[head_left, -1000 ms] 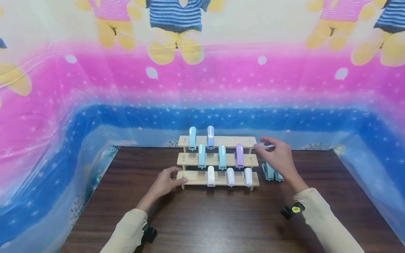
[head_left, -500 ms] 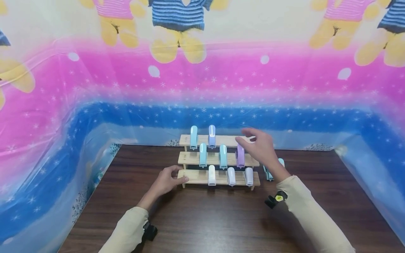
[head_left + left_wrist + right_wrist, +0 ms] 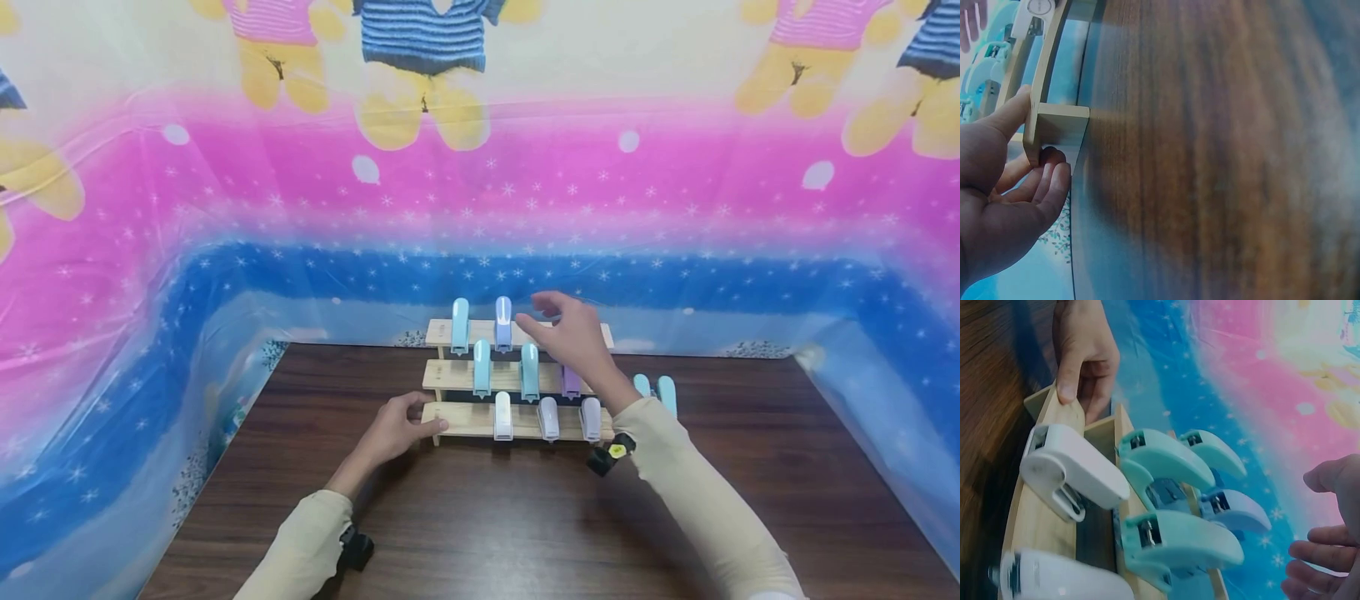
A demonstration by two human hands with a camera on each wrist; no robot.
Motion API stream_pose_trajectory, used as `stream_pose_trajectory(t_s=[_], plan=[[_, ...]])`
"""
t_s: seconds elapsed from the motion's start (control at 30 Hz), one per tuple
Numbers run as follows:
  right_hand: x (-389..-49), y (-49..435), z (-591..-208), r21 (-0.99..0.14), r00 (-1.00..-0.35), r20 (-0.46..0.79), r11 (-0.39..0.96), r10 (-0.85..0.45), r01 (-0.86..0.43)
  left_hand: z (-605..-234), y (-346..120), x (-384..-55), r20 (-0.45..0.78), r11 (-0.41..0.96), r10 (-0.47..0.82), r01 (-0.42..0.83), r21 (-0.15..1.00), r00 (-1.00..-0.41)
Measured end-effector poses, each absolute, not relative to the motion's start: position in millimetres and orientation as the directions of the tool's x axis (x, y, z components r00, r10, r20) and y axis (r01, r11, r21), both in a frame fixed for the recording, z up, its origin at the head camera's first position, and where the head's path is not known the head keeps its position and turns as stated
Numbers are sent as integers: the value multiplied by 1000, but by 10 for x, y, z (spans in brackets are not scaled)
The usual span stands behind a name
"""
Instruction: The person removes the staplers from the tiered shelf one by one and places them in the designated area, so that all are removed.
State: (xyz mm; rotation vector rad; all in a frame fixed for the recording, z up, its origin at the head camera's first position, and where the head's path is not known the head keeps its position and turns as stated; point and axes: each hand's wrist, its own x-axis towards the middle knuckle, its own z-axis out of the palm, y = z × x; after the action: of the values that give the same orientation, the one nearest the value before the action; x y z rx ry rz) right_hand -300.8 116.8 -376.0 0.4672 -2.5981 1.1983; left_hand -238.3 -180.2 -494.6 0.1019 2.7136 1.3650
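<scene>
My left hand [image 3: 393,429] grips the left end of the lowest step of a three-step wooden stand [image 3: 461,417], thumb on top and fingers beneath. My right hand [image 3: 573,337], its fingers spread and holding nothing, hovers over the top step beside a periwinkle stapler [image 3: 503,323]. Left of that stapler stands a mint stapler [image 3: 460,325]. On the middle step are two more mint ones and a purple stapler [image 3: 571,382], partly hidden by my right hand. The bottom step carries a white stapler [image 3: 503,417] and two pale ones. In the right wrist view, the fingers [image 3: 1319,553] are apart from the staplers.
Two mint staplers [image 3: 666,393] stand on the dark wooden table [image 3: 480,517] right of the stand, partly covered by my right forearm. A printed cloth [image 3: 420,283] hangs behind the table's back edge and along the sides.
My right hand has moved left from beyond the stand's right end to over the top step, near the periwinkle stapler. My left hand keeps its grip on the stand.
</scene>
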Motion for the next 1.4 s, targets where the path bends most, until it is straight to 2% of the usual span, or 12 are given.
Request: stream_pose_trajectory(t_s=[0.4, 1.0, 1.4], plan=[[-3118, 871, -3924, -754, -969, 219, 611, -115, -243, -4951, -1812, -2383, -59, 602, 108, 18, 798, -992], [-3221, 752, -4019, -744, -977, 184, 634, -110, -212, -4939, -1822, -2388, -68, 601, 94, 2, 799, -993], [-3192, 728, -4016, -760, -982, 183, 627, -47, -172, -4959, -1808, -2411, -74, 595, 104, 3, 804, -992]])
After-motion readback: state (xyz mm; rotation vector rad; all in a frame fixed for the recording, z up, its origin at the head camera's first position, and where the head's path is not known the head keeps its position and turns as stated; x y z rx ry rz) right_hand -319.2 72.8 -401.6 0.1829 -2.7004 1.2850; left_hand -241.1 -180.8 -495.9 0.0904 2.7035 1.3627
